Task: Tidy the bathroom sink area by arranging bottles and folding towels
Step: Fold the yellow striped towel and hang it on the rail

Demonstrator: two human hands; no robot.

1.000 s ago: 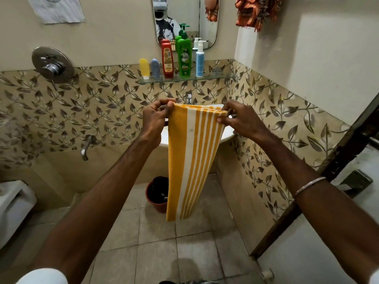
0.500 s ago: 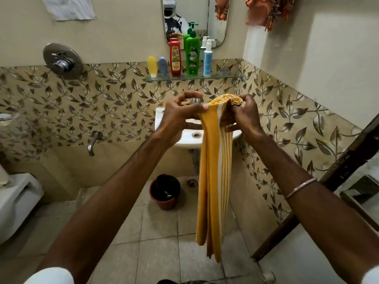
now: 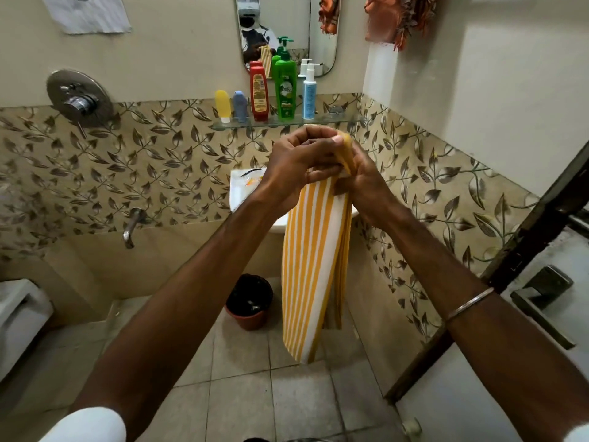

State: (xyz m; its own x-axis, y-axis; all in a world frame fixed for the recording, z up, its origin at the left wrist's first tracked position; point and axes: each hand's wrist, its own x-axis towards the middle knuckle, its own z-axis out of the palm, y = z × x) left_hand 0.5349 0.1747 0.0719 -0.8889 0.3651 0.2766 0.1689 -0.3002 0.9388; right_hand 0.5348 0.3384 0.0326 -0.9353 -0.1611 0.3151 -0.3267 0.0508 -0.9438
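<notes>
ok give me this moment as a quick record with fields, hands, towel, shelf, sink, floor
left hand: left hand grips the top of the towel
right hand: right hand pinches the same top edge, touching the left
towel: yellow and white striped towel hangs folded lengthwise in front of the sink
shelf: glass shelf holds yellow tube, blue bottle, red bottle, green pump bottle, white pump bottle, all upright
sink: white sink, mostly hidden behind the hands
floor: brown bin on tiles

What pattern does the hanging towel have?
Yellow and white lengthwise stripes on the towel, seen in the head view.
</notes>
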